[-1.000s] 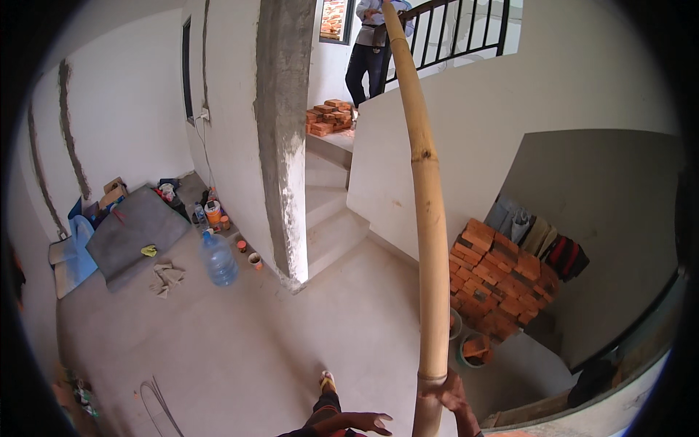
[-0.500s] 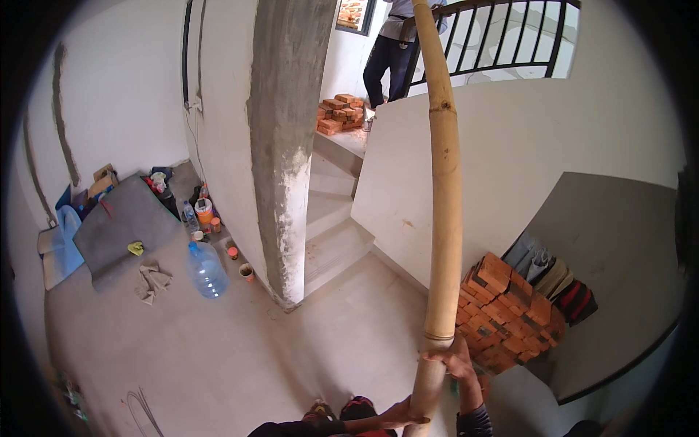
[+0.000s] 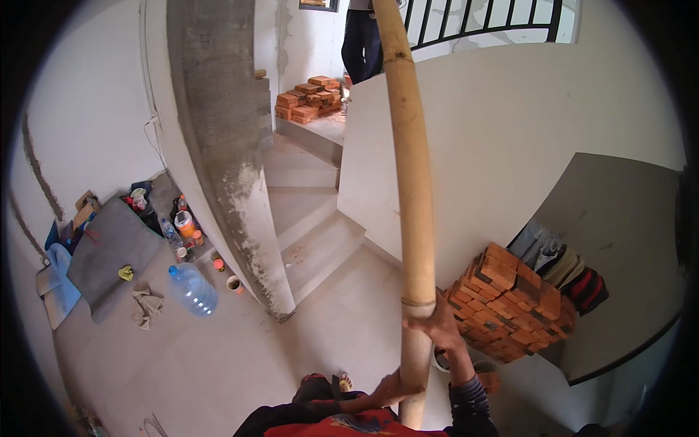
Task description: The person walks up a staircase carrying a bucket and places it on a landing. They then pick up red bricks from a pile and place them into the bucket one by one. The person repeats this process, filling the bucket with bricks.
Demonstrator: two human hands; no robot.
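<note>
A long, thick bamboo pole (image 3: 413,197) stands almost upright in front of me, its top running out of view past the stair railing. My right hand (image 3: 438,326) is wrapped round it just below a joint ring. Lower down, my left hand (image 3: 390,387) grips the same pole from its left side; some of its fingers are hidden behind the bamboo. The pole's lower end drops out of sight at the bottom edge, close to my body.
Concrete stairs (image 3: 314,218) rise ahead beside a rough pillar (image 3: 222,146). Bricks are stacked at right (image 3: 510,306) and on the landing (image 3: 309,100), where a person (image 3: 360,45) stands by a black railing (image 3: 480,28). A large plastic bottle (image 3: 193,290) and a cloth (image 3: 147,304) lie at left.
The view has shifted, so the pole, stairs and pillar now sit further left. The pole's top leans more to the left. Both hands keep their grip, and my feet have changed position.
</note>
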